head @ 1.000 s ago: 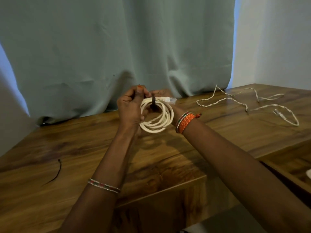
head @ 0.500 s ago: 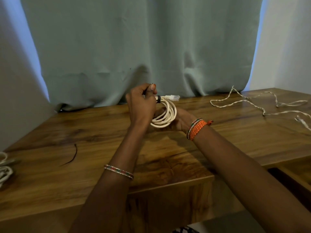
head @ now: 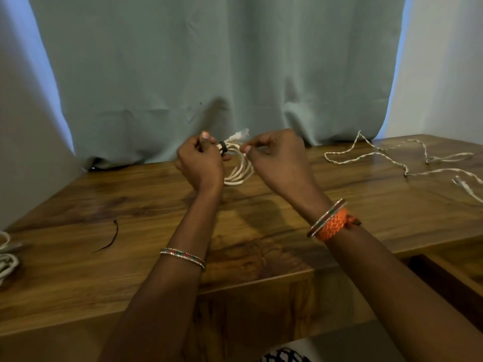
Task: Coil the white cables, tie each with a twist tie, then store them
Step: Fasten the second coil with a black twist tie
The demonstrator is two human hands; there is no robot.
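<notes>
A coiled white cable (head: pixel 239 171) hangs between my hands above the wooden table (head: pixel 130 205). A black twist tie (head: pixel 222 148) wraps the coil at its top left, and the cable's plug end (head: pixel 241 133) sticks up behind. My left hand (head: pixel 200 163) grips the coil at the tie, thumb raised. My right hand (head: pixel 277 155) pinches the coil's upper right with thumb and fingertip. A loose, uncoiled white cable (head: pixel 392 158) sprawls over the table at the right.
A spare black twist tie (head: pixel 111 237) lies on the table at the left. Another bundled white cable (head: pixel 6 259) sits at the far left edge. An open drawer (head: pixel 449 280) shows at the lower right. A teal curtain (head: pixel 222 61) hangs behind the table.
My right hand has come out from under the coil and now pinches its upper right side. The view has shifted left, bringing the bundled cable at the left edge into view.
</notes>
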